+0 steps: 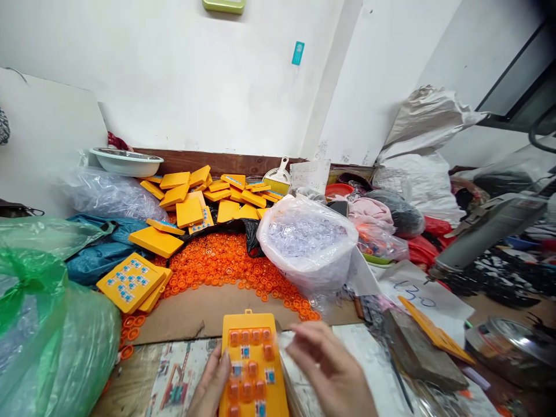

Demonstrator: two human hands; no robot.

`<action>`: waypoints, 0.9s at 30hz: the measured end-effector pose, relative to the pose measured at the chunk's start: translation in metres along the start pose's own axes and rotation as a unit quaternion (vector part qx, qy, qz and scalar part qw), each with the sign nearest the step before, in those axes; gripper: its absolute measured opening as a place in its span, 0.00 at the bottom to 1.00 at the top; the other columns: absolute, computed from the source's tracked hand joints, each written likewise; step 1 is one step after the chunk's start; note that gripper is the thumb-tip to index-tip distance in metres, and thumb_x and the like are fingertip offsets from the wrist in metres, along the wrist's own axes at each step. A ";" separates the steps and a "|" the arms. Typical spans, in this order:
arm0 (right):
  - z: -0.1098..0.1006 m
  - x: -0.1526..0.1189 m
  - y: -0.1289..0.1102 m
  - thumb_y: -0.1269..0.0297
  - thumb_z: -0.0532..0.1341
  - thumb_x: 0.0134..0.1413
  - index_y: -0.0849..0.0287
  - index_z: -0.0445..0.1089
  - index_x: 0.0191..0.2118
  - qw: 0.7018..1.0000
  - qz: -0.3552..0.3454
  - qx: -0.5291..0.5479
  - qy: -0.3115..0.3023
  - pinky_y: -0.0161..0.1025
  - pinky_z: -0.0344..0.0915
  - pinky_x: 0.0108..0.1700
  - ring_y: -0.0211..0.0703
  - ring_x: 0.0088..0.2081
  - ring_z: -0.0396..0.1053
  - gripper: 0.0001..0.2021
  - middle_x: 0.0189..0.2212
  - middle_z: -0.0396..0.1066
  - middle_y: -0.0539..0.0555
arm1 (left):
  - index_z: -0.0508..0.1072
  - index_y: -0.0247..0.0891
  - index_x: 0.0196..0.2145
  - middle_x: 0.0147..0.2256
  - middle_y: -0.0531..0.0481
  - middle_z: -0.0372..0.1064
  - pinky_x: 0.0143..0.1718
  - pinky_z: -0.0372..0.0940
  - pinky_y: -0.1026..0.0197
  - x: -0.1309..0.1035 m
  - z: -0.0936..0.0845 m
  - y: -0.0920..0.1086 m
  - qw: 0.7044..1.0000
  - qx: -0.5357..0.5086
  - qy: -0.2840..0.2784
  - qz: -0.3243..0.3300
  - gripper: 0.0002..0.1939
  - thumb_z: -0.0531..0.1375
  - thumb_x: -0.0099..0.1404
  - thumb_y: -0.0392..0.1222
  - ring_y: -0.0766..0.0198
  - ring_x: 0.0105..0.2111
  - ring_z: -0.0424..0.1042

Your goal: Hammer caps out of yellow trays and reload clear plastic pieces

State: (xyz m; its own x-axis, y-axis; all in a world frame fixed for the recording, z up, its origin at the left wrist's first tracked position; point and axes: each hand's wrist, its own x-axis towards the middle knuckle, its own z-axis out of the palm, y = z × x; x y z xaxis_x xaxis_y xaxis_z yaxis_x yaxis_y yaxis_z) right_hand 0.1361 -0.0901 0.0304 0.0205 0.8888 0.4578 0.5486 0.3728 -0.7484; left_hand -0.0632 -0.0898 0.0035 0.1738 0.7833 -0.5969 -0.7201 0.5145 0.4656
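Yellow plastic panel (256, 355) is just nearside of orange cap pile (226, 260). L hand (210, 379) pinches its left edge, thumb on face. R hand (328, 362) blurred, fingers curled; can't tell if pinching. Prob. light, stiff, slick; grip side edges.

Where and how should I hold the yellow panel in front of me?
Probably by the long left edge, coming from the left, as your left hand does. The yellow panel is flat with straight sides, so a grip there should keep your fingers off most of the orange caps on its face.
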 end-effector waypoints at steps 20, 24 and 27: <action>0.056 0.033 -0.031 0.62 0.73 0.33 0.52 0.52 0.53 0.897 0.244 0.368 0.013 0.44 0.69 0.43 0.48 0.40 0.73 0.40 0.41 0.71 0.52 | 0.71 0.37 0.48 0.42 0.41 0.78 0.50 0.67 0.49 0.013 0.026 0.008 0.980 0.078 -0.055 0.175 0.33 0.73 0.44 0.47 0.42 0.48 0.73; 0.062 0.039 -0.033 0.69 0.72 0.31 0.53 0.56 0.49 0.881 0.254 0.399 0.006 0.39 0.70 0.38 0.45 0.35 0.74 0.35 0.35 0.74 0.49 | 0.73 0.37 0.44 0.43 0.42 0.77 0.51 0.67 0.52 0.030 0.016 0.006 0.981 0.075 -0.041 0.175 0.26 0.72 0.47 0.42 0.44 0.50 0.72; 0.072 0.038 -0.028 0.67 0.71 0.34 0.55 0.57 0.52 0.904 0.249 0.347 -0.005 0.40 0.70 0.41 0.45 0.37 0.75 0.36 0.37 0.75 0.50 | 0.72 0.39 0.48 0.41 0.43 0.79 0.52 0.66 0.50 0.037 0.009 0.006 0.990 0.019 -0.061 0.127 0.29 0.72 0.48 0.41 0.45 0.50 0.72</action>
State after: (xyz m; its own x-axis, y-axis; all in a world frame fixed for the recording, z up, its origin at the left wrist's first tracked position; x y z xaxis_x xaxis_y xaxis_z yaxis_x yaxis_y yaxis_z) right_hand 0.0617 -0.0474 0.0341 0.1113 0.9936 -0.0205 -0.1840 0.0003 -0.9829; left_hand -0.0549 -0.0547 -0.0097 0.0720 0.9240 -0.3756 -0.7253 0.3070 0.6162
